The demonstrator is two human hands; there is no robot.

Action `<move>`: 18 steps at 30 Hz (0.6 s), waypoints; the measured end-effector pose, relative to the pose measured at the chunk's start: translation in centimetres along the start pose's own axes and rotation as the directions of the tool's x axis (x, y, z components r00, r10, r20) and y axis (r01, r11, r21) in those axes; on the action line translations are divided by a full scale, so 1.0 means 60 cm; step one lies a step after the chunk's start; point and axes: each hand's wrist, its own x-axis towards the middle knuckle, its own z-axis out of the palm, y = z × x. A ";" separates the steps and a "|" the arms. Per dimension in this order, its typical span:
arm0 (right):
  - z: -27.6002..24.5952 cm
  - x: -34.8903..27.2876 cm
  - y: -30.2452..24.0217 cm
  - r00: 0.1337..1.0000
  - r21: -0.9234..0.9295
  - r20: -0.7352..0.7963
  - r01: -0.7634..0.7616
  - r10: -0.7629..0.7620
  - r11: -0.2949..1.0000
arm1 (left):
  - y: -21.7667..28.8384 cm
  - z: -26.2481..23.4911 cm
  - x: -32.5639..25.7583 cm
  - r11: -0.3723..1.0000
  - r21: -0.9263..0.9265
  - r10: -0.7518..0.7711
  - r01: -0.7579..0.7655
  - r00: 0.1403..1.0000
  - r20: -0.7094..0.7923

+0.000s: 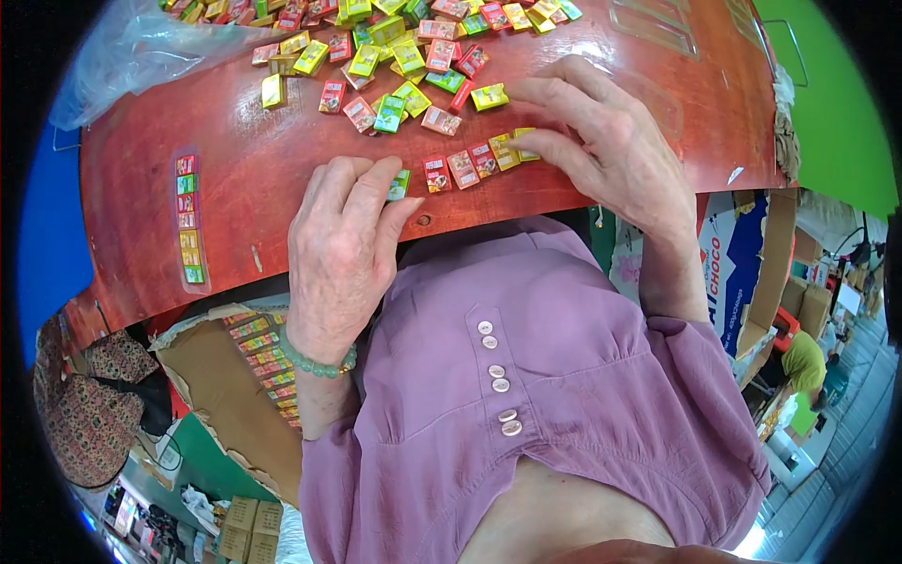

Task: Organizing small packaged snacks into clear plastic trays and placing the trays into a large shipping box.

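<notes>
While both bare hands rest on a reddish-brown wooden board (244, 141), a short row of small square candy packets (465, 167) lies along its near edge — red, orange, yellow and green pieces set side by side, touching one another. The left hand (343, 254) lies palm down with fingers loosely curled, its fingertips pressing on the green packet (399, 184) at the row's left end; nothing is pinched or enclosed in it. A pale green bead bracelet (315, 362) circles that wrist. The right hand (601, 141) is spread flat and open, its fingertips touching the yellow packets at the row's right end. Beyond the row, farther up the board, sits a loose heap of the same kind of packets (395, 47) in mixed colours, with a crumpled clear plastic bag (132, 52) at its left. Near the board's left side, a vertical strip of packets (188, 218) lies under clear tape. Below the board, the person's lilac buttoned shirt (564, 376) fills the view, and a cardboard box of packed strips (268, 362) sits at lower left.
</notes>
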 end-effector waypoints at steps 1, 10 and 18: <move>0.001 0.005 0.002 1.000 -0.004 -0.003 -0.002 0.002 1.000 | -0.001 0.003 0.002 1.000 -0.002 0.005 -0.005 1.000 -0.001; 0.026 0.042 0.009 0.999 -0.117 0.048 0.021 -0.016 0.993 | -0.003 0.018 0.012 0.992 0.103 0.083 -0.076 0.994 -0.068; 0.000 0.012 0.008 0.997 -0.111 -0.028 0.070 -0.073 0.991 | 0.015 0.020 0.019 0.994 0.077 0.078 -0.079 0.997 0.023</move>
